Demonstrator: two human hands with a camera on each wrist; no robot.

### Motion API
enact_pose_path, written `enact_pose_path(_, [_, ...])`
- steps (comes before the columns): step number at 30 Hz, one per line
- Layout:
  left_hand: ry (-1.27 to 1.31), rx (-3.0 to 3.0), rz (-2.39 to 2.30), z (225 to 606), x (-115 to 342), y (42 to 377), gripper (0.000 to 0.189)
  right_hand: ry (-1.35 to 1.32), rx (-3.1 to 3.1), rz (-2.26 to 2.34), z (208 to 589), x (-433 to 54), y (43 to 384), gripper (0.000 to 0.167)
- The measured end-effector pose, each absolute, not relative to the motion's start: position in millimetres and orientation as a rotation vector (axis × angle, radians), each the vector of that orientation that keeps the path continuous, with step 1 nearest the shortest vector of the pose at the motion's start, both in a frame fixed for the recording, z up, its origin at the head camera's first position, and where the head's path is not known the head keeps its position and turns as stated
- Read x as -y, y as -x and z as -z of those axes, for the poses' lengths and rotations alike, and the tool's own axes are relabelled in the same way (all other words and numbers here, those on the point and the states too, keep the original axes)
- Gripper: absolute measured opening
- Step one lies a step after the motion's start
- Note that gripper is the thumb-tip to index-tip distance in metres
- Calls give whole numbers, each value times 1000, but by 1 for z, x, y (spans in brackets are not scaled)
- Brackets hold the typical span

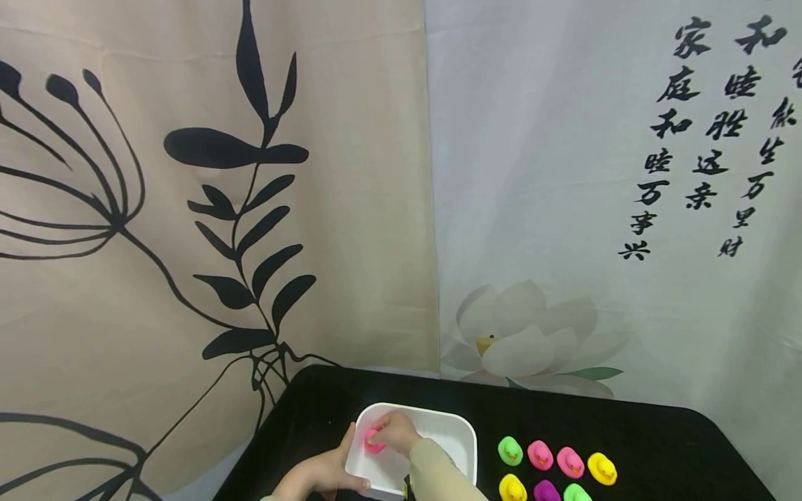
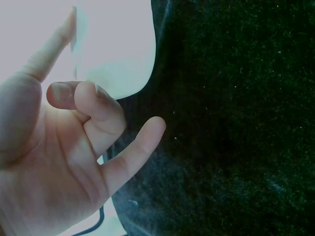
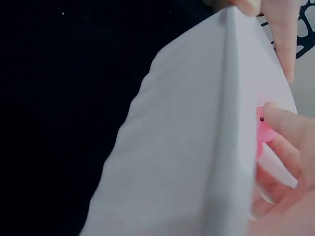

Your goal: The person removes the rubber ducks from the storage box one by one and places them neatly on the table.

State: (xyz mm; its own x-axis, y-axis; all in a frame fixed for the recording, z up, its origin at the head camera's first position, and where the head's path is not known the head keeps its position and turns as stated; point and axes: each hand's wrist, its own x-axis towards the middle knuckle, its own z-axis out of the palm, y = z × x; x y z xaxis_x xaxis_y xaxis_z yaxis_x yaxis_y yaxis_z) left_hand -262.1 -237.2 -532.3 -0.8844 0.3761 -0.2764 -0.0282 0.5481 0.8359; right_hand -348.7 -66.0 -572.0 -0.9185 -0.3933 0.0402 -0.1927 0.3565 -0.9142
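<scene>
A white plastic tray (image 1: 443,421) stands on the black table, raised rim upward. My left hand (image 1: 327,470) grips it at its left side and near corner. In the left wrist view, two fingers of the left hand (image 2: 64,147) are bent against the tray (image 2: 118,44) and the little finger sticks out. My right hand (image 1: 396,433) reaches into the tray and pinches a pink toy duck (image 1: 374,441) by its left wall. In the right wrist view, the thumb and fingers of the right hand (image 3: 290,147) are around the duck (image 3: 266,132), partly hidden by the tray's wall (image 3: 197,123).
Right of the tray, small toy ducks sit in two rows: a green duck (image 1: 510,451), pink ducks (image 1: 540,454), yellow ducks (image 1: 602,469) and a purple duck (image 1: 546,490). The black table (image 1: 664,445) ends at a printed curtain (image 1: 376,209) behind.
</scene>
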Motion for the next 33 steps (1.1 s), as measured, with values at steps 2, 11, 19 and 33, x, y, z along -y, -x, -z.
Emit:
enact_pose_path(2, [-277,-2340,-1288,536,238,265,115,527,-2429,1601,572,64,349,11])
enact_pose_path(11, [-358,-2205,-1463,540,238,262,116,497,-2412,1505,560,48,350,14])
enact_pose_path(19, [-381,-2159,-1523,538,235,263,113,562,-2420,1401,545,32,350,14])
enact_pose_path(33, [-204,-2178,-1517,540,237,259,117,620,-2393,1370,527,8,347,16])
